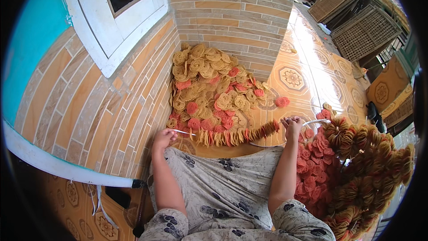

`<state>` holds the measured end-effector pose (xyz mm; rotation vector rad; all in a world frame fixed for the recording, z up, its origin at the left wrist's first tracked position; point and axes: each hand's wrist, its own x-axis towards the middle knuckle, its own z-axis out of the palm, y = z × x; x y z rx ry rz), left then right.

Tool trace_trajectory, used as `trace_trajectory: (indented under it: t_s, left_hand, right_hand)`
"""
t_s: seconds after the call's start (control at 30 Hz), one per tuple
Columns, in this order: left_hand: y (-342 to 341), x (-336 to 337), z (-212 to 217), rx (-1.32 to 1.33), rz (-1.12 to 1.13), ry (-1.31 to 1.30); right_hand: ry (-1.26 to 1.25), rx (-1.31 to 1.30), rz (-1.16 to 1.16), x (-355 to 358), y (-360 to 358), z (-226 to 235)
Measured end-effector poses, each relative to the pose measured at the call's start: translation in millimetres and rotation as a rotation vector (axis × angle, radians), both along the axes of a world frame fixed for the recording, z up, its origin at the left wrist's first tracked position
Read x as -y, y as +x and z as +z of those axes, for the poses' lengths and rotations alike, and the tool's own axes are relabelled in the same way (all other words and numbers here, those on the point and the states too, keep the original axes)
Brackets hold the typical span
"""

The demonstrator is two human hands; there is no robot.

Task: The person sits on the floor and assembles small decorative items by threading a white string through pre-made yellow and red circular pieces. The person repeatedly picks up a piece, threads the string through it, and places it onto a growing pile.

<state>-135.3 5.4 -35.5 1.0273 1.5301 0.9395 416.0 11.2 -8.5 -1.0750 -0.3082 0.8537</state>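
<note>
A white string (180, 131) runs through a row of thin, lacy coiled discs (236, 137), mostly tan with some red ones, that look like raw crackers. My left hand (165, 138) pinches the string near the row's left end, where a few discs sit apart from the rest. Beyond the row's right end, my right hand (292, 127) is closed on the string, and a white length (315, 121) trails off to its right. The strung row hangs with a slight sag between my hands, over the edge of my patterned clothing (214, 174).
Loose tan and red discs form a heap (198, 76) in the wall corner. At my right lie red discs (314, 165) and thick strung bunches (370, 174). Tiled floor (292, 78) stretches toward woven racks (365, 31). A dark phone-like slab (118, 197) lies lower left.
</note>
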Motion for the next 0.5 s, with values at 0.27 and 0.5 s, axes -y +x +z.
trace_trajectory:
  t_s: [0.27,0.5]
  left_hand:
    - [-1.3,0.7,2.8,-0.34,0.268,0.108]
    - [2.2,-11.2,-13.7,-0.51,0.408,0.269]
  right_hand:
    - [-0.069,-0.064,0.108,-10.2,-12.0,-3.7]
    - [-0.096,-0.045,0.211,-11.9,-16.0,-9.5]
